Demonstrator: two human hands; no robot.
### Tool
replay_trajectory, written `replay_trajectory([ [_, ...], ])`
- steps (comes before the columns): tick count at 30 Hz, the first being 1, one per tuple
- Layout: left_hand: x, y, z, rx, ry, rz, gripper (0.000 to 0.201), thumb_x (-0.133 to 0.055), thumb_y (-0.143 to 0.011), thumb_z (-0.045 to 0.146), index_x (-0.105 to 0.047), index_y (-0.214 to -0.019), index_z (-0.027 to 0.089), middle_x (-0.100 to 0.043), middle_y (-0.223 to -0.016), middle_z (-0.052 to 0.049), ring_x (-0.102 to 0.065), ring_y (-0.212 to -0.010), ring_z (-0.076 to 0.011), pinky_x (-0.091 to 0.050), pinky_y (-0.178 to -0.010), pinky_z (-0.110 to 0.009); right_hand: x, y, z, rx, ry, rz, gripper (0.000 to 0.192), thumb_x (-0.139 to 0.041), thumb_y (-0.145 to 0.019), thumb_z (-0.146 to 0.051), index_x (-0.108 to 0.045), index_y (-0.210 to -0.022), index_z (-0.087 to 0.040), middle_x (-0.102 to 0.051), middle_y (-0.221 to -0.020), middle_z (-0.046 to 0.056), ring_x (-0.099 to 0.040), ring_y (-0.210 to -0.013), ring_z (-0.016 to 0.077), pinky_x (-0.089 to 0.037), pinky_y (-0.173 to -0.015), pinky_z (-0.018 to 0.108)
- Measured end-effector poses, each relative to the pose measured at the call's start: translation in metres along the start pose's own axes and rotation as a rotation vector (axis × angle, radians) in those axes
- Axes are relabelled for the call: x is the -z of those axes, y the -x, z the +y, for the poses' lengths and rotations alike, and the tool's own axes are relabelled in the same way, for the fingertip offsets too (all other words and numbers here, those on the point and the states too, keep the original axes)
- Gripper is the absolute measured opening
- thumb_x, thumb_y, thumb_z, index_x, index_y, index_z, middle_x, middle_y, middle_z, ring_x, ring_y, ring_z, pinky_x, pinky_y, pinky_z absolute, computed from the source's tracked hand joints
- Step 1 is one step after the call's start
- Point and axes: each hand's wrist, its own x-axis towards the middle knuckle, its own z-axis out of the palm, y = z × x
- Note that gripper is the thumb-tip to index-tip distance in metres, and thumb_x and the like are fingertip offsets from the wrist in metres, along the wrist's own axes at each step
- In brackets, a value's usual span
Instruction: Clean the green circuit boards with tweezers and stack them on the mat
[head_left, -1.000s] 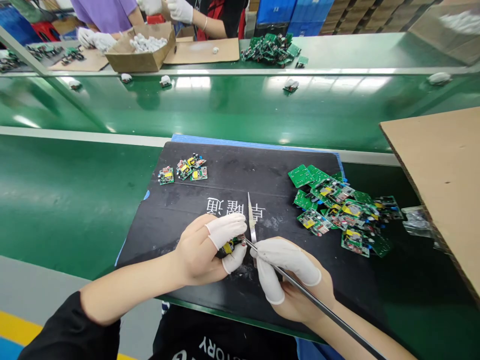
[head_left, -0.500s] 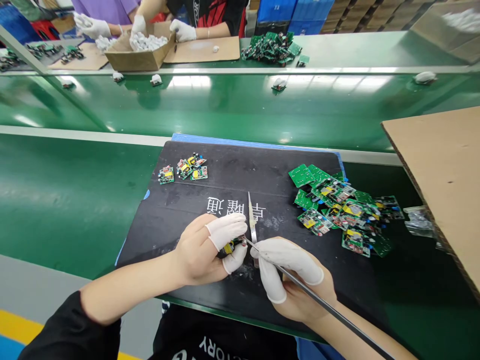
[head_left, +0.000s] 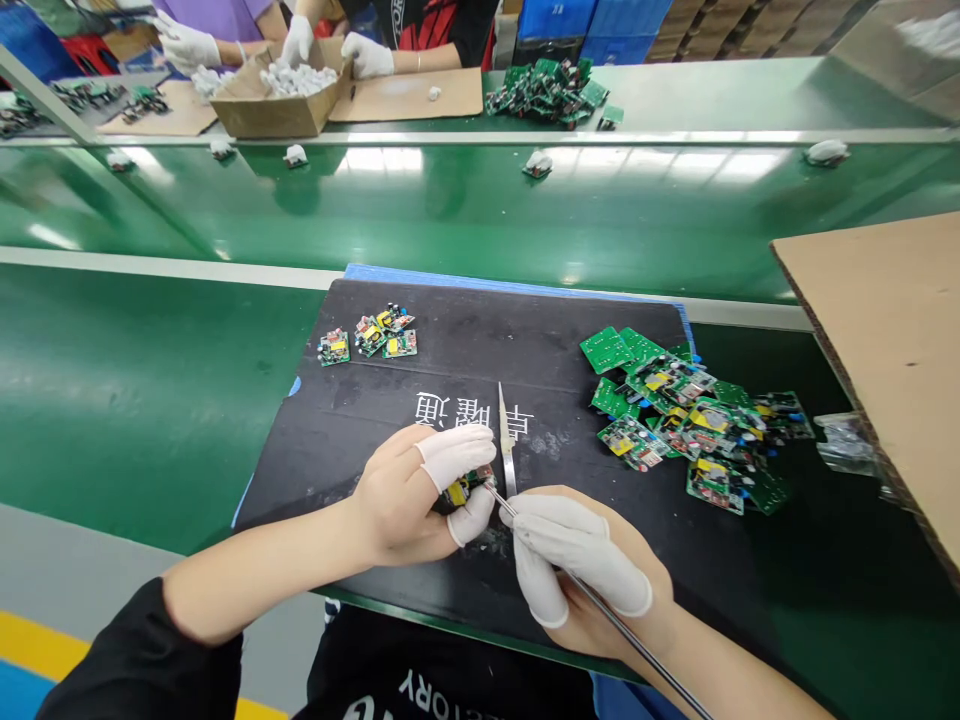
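A little circuit board (head_left: 465,487) sat pinched between the thumb and first finger of the left hand (head_left: 409,495), just above the near part of the black mat (head_left: 480,350). Both of those fingers wore white rubber caps. The right hand (head_left: 585,570) was closed around a long thin metal rod (head_left: 600,605), and the rod's tip touched the little board. That hand wore white finger caps too. A pair of tweezers (head_left: 506,440) lay flat on the mat, just past the two hands. To the right lay a big pile of green boards (head_left: 690,420). At the far left of the mat sat a small group of boards (head_left: 371,335). A sheet of cardboard (head_left: 892,350) stood at the right edge. Across the green belt (head_left: 465,215), other people's gloved hands (head_left: 330,45) were at a cardboard box (head_left: 277,100).
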Motion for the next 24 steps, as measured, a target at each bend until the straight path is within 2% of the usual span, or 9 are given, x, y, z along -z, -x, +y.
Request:
replay_trajectory([
  [5,-0.001,0.001,0.001,0.007,-0.001,-0.003,0.023,-0.062,-0.079,0.014,-0.061,-0.103,0.012,-0.076,-0.089,-0.015,-0.074,-0.074,-0.0186,-0.06,-0.064,-0.027,0.002,0.002,-0.008,-0.188,0.023,0.014,0.033,-0.062,-0.077,-0.003,-0.064,-0.1,-0.028,-0.076,-0.082,0.006,-0.074,-0.07,0.0229,-0.064,-0.067,0.035],
  [10,0.007,-0.006,-0.01,0.058,-0.102,-0.002,0.024,-0.062,-0.079,0.013,-0.061,-0.102,0.016,-0.076,-0.092,-0.011,-0.073,-0.073,-0.0179,-0.058,-0.065,-0.028,0.003,-0.003,-0.005,-0.008,0.053,-0.007,0.04,-0.056,-0.071,0.001,-0.059,-0.101,-0.026,-0.071,-0.076,0.004,-0.069,-0.06,0.0185,-0.06,-0.058,0.031],
  [12,0.011,-0.008,-0.017,0.127,-0.129,0.039,0.026,-0.062,-0.078,0.012,-0.061,-0.104,0.017,-0.076,-0.096,-0.01,-0.073,-0.078,-0.0195,-0.058,-0.071,-0.031,0.0,-0.006,-0.004,-0.084,0.104,-0.021,0.034,-0.054,-0.074,0.001,-0.058,-0.096,-0.025,-0.069,-0.076,0.003,-0.067,-0.062,0.017,-0.058,-0.059,0.029],
  [15,0.014,-0.007,-0.025,0.213,-0.063,0.125,0.028,-0.059,-0.08,0.012,-0.06,-0.107,0.018,-0.074,-0.103,-0.011,-0.071,-0.093,-0.0238,-0.057,-0.082,-0.038,-0.011,-0.01,-0.002,-0.282,0.131,-0.105,0.02,-0.051,-0.083,-0.004,-0.057,-0.088,-0.023,-0.067,-0.075,0.001,-0.066,-0.064,0.015,-0.055,-0.059,0.025],
  [17,0.013,-0.004,-0.025,0.195,0.018,0.121,0.027,-0.057,-0.081,0.015,-0.059,-0.108,0.018,-0.073,-0.106,-0.012,-0.07,-0.098,-0.0252,-0.057,-0.079,-0.038,-0.02,-0.01,0.0,-0.345,0.123,-0.214,0.017,-0.048,-0.087,-0.007,-0.057,-0.086,-0.021,-0.068,-0.078,0.002,-0.066,-0.066,0.0144,-0.055,-0.06,0.024],
  [20,0.009,0.0,-0.021,0.095,0.124,0.086,0.026,-0.056,-0.083,0.019,-0.057,-0.109,0.019,-0.072,-0.106,-0.013,-0.071,-0.094,-0.0243,-0.056,-0.065,-0.033,-0.032,-0.009,0.006,-0.332,0.167,-0.343,0.018,-0.044,-0.088,-0.007,-0.056,-0.085,-0.02,-0.068,-0.083,0.005,-0.065,-0.068,0.0159,-0.054,-0.061,0.026],
  [22,0.004,0.001,-0.018,0.051,0.184,0.102,0.026,-0.057,-0.085,0.02,-0.056,-0.112,0.02,-0.072,-0.104,-0.012,-0.072,-0.093,-0.0234,-0.057,-0.065,-0.032,-0.034,-0.007,0.009,-0.307,0.192,-0.365,0.017,-0.043,-0.087,-0.008,-0.055,-0.085,-0.02,-0.067,-0.082,0.006,-0.065,-0.071,0.0176,-0.055,-0.063,0.027],
  [24,0.0,0.001,-0.014,0.029,0.251,0.133,0.032,-0.06,-0.086,0.021,-0.053,-0.117,0.021,-0.071,-0.105,-0.011,-0.071,-0.096,-0.0235,-0.059,-0.073,-0.035,-0.033,-0.007,0.009,-0.312,0.194,-0.342,0.014,-0.045,-0.086,-0.009,-0.053,-0.084,-0.02,-0.066,-0.08,0.005,-0.065,-0.071,0.0181,-0.055,-0.064,0.028],
])
